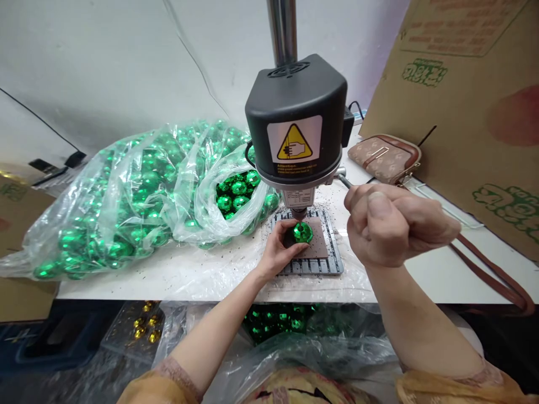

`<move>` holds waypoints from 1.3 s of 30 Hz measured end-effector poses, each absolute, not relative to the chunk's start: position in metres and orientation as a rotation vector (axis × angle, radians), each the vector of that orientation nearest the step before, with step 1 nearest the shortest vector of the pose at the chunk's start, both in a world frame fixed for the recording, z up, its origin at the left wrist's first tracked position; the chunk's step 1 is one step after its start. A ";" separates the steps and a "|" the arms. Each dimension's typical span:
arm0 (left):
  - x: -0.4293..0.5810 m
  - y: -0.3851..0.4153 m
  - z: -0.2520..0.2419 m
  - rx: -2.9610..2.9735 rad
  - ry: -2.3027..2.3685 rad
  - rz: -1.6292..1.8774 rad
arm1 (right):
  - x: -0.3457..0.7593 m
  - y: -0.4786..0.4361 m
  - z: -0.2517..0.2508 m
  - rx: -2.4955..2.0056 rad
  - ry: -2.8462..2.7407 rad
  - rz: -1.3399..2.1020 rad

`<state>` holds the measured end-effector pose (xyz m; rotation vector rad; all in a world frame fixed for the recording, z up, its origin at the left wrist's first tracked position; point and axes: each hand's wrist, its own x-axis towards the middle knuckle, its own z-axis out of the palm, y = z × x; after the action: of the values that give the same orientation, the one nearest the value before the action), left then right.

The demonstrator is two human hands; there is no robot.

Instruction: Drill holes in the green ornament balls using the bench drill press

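A shiny green faceted ball (302, 232) sits on a small board (319, 247) over the slotted metal base (334, 259) of a black bench drill press (295, 112). My left hand (281, 247) grips the ball from its left side, thumb and fingers around it. A dark hole shows in the top of the ball, just under the drill chuck (298, 213); whether the bit touches it I cannot tell. My right hand (391, 224) is closed in a fist around the press's feed lever (344, 178), hiding the lever's end.
Left of the press lies a large clear plastic bag (138, 191) full of green balls, its mouth open. More green balls (286, 320) are in plastic below the table edge, gold balls (146, 325) at lower left. A patterned pouch (383, 157) and cardboard box (471, 112) stand right.
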<state>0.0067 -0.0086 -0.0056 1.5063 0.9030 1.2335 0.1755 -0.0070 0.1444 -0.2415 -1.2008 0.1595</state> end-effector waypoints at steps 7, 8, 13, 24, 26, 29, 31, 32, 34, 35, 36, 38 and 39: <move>0.006 -0.008 -0.008 1.491 0.918 1.243 | 0.178 -0.003 0.137 -0.210 -1.230 0.088; 0.006 -0.008 -0.008 1.488 0.917 1.244 | 0.179 -0.003 0.136 -0.192 -1.236 0.079; 0.006 -0.009 -0.007 1.486 0.925 1.249 | 0.179 -0.001 0.125 -0.157 -1.246 0.037; 0.012 -0.017 0.008 1.560 1.117 1.365 | 0.169 -0.002 0.193 -0.357 -1.038 0.329; 0.009 -0.035 0.017 1.651 1.246 1.444 | 0.171 0.002 0.203 -0.386 -1.054 0.378; -0.007 -0.080 0.025 2.001 1.146 1.362 | 0.174 0.005 0.204 -0.413 -1.064 0.389; -0.021 -0.115 0.022 2.356 0.957 1.144 | 0.174 0.004 0.202 -0.422 -1.071 0.377; -0.029 -0.129 0.019 2.535 0.873 1.014 | 0.174 0.003 0.202 -0.419 -1.068 0.371; -0.043 -0.146 0.014 2.794 0.753 0.821 | 0.174 0.002 0.200 -0.416 -1.055 0.370; -0.050 -0.147 0.013 2.862 0.724 0.806 | 0.174 0.002 0.200 -0.415 -1.051 0.373; -0.056 -0.142 0.014 2.886 0.740 0.848 | 0.173 0.001 0.200 -0.414 -1.042 0.372; -0.067 -0.113 0.025 2.824 0.935 1.049 | 0.173 0.001 0.200 -0.414 -1.025 0.361; -0.072 -0.092 0.035 2.740 1.129 1.133 | 0.173 0.001 0.200 -0.414 -1.017 0.352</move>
<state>-0.0725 -0.0920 0.0345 2.7396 1.1292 1.1333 0.1727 0.0015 0.1998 -0.4144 -1.0172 0.3523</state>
